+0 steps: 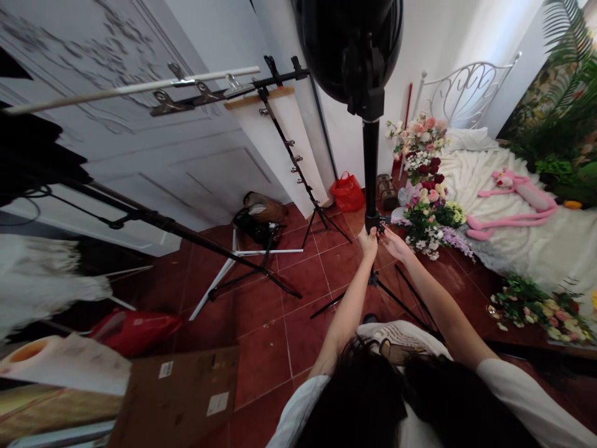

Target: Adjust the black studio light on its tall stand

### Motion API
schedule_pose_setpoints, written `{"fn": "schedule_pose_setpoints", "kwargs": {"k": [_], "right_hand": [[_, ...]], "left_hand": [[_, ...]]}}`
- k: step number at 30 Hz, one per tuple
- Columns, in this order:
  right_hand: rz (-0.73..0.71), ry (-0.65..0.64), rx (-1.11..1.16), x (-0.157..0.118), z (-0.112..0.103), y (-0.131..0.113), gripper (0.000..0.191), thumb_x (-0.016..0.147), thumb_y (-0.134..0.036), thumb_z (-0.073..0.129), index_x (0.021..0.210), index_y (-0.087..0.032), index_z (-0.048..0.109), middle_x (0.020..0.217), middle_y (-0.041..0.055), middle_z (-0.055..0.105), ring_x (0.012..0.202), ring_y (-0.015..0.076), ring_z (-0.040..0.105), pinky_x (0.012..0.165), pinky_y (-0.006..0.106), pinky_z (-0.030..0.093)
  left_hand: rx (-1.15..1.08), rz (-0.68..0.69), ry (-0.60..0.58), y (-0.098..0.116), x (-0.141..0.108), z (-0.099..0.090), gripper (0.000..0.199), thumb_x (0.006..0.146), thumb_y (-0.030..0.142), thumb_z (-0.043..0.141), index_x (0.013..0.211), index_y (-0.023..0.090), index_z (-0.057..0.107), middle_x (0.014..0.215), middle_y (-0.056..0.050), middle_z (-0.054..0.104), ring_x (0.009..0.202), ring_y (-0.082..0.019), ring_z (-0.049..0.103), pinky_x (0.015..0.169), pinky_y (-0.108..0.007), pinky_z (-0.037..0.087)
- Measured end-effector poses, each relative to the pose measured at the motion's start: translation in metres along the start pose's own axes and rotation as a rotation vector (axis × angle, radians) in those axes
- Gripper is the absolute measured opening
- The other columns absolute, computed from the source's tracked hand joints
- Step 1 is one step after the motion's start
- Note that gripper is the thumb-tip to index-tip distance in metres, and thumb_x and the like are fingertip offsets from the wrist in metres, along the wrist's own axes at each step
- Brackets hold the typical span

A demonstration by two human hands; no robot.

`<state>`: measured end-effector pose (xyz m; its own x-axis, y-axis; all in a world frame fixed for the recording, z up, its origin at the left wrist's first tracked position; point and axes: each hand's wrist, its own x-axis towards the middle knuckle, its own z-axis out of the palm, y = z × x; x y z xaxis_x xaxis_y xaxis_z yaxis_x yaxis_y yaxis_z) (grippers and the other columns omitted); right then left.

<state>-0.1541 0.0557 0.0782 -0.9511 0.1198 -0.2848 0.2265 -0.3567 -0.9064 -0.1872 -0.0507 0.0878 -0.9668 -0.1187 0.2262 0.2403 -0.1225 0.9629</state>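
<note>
A black light stand (370, 168) rises upright in front of me, with a large black studio light (349, 43) mounted at its top. My left hand (368, 241) is wrapped round the stand's pole, just below a black collar. At the collar's right side, my right hand (394, 244) has its fingers closed on a small black clamp knob (381, 226); the fingertips partly hide it. Below my hands the stand's legs (396, 297) spread over the tiles, partly covered by my arms.
To the left, a black stand with clips (280, 127) holds a white backdrop sheet (280, 149). Another dark pole (153, 218) slants nearby. A cardboard box (177, 392) lies lower left. Artificial flowers (431, 193) and a bed with a pink plush toy (527, 193) are at right.
</note>
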Motion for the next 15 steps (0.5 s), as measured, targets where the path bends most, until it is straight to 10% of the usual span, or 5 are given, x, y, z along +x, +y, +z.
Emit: {"fn": "schedule_pose_setpoints", "kwargs": {"k": [7, 11, 15], "right_hand": [[0.109, -0.147, 0.005, 0.008, -0.023, -0.019, 0.030, 0.082, -0.022, 0.070, 0.112, -0.027, 0.070, 0.098, 0.0004, 0.076, 0.089, 0.0122, 0.070, 0.082, 0.024, 0.052], [0.053, -0.182, -0.378, 0.020, -0.032, -0.055, 0.014, 0.078, -0.028, 0.076, 0.087, -0.018, 0.073, 0.071, -0.0008, 0.069, 0.063, 0.0108, 0.060, 0.061, 0.021, 0.045], [-0.024, -0.188, -0.805, 0.034, -0.023, -0.077, 0.038, 0.077, -0.042, 0.079, 0.055, -0.017, 0.060, 0.045, -0.0044, 0.049, 0.047, 0.0089, 0.043, 0.050, 0.023, 0.032]], "left_hand": [[-0.011, 0.008, -0.020, 0.006, -0.001, 0.000, 0.077, 0.065, 0.094, 0.045, 0.066, 0.018, 0.055, 0.057, -0.001, 0.055, 0.053, -0.013, 0.050, 0.055, -0.026, 0.039], [-0.018, 0.007, -0.025, 0.007, -0.001, 0.001, 0.077, 0.065, 0.094, 0.045, 0.066, 0.018, 0.055, 0.055, 0.000, 0.053, 0.051, -0.012, 0.048, 0.054, -0.025, 0.037], [-0.020, 0.003, -0.030, 0.009, -0.001, 0.001, 0.077, 0.066, 0.094, 0.045, 0.066, 0.018, 0.055, 0.055, 0.000, 0.053, 0.051, -0.012, 0.048, 0.053, -0.025, 0.036]]}}
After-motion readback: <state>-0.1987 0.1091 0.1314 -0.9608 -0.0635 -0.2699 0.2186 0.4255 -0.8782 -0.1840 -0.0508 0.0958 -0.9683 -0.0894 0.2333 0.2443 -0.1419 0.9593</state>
